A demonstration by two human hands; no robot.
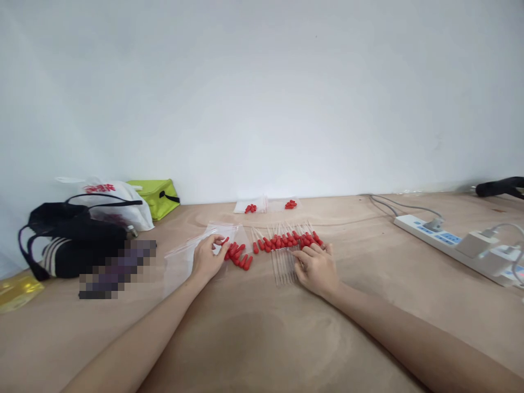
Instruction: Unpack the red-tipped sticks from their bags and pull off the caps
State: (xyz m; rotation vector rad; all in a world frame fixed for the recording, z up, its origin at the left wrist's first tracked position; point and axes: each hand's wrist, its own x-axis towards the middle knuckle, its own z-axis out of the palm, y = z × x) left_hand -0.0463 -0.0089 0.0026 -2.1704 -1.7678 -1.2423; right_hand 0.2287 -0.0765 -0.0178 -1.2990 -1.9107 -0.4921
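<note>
Both forearms are stretched forward over the bench (245, 338). By the left hand (207, 261), a red bulb (225, 240) is pinched between thumb and fingertip, just beside a loose pile of red bulbs (234, 251). The right hand (318, 271) is curled at the right side of some clear tubes (282, 267); whether anything is grasped there cannot be told. The bulbs are plain red, rounded and narrow-necked; more, with pale stems, are lined up in a row (279, 241) beyond the tubes.

Soft, even light washes the wall (311, 109); a pixelated patch (117, 271) sits left.
</note>
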